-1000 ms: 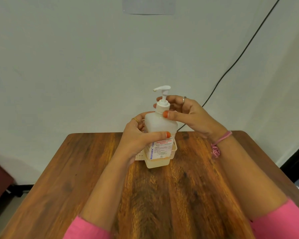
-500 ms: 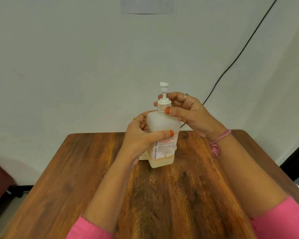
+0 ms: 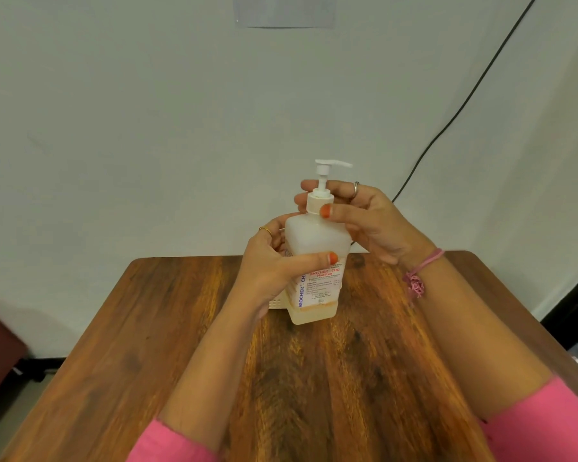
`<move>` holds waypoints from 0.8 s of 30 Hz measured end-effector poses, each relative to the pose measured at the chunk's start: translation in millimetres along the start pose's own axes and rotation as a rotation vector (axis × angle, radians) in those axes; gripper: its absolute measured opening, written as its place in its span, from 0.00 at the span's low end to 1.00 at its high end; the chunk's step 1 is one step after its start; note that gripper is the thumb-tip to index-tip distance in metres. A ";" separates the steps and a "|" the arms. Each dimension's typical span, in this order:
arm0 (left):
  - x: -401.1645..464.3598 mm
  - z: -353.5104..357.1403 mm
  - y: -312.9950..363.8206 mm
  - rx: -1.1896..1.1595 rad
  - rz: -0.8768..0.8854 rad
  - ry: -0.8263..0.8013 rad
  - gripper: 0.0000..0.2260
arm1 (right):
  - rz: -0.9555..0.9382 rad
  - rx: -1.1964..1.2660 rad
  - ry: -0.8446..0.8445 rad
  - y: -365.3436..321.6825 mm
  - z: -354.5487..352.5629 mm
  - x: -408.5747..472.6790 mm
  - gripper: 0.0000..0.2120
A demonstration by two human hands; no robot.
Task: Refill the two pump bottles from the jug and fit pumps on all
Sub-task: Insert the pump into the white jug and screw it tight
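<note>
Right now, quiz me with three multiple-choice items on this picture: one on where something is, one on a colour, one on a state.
1. Where is the right hand?
A. flat on the table
B. at the collar of the pump
C. under the bottle

2. What colour are the sleeves?
A. pink
B. green
C. black

3. How full is the bottle?
A. to the neck
B. about half
C. only a shallow layer at the bottom

Answers:
1. B, its thumb and fingers pinch the collar on the bottle's neck.
2. A, both cuffs at the lower edge are pink.
3. C, yellowish liquid shows only below the label, while the left hand grips the bottle's body over the table.
</note>
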State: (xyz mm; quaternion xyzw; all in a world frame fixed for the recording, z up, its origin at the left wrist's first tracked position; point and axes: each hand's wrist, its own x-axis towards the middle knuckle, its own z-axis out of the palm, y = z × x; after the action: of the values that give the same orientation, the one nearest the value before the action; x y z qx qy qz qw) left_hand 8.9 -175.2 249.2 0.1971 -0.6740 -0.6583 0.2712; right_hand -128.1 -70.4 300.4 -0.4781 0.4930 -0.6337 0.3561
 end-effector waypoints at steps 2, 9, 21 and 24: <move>-0.4 -0.6 0.4 -0.006 0.007 0.013 0.33 | -0.012 0.015 0.076 4.1 3.6 2.7 0.17; -2.3 0.3 -0.9 0.002 0.004 -0.006 0.30 | 0.089 -0.073 -0.028 3.8 -1.6 4.0 0.23; -0.5 -0.4 -2.1 -0.005 0.010 0.013 0.29 | 0.106 -0.153 0.125 6.8 8.0 6.0 0.23; -1.2 -0.2 -2.8 0.000 0.001 0.004 0.31 | 0.067 -0.053 0.029 1.0 0.7 0.9 0.25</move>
State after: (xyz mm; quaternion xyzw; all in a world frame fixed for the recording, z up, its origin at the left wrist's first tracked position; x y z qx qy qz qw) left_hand 9.8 -174.8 246.3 0.1982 -0.6735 -0.6578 0.2727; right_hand -127.7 -71.7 299.8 -0.4616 0.5304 -0.6149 0.3572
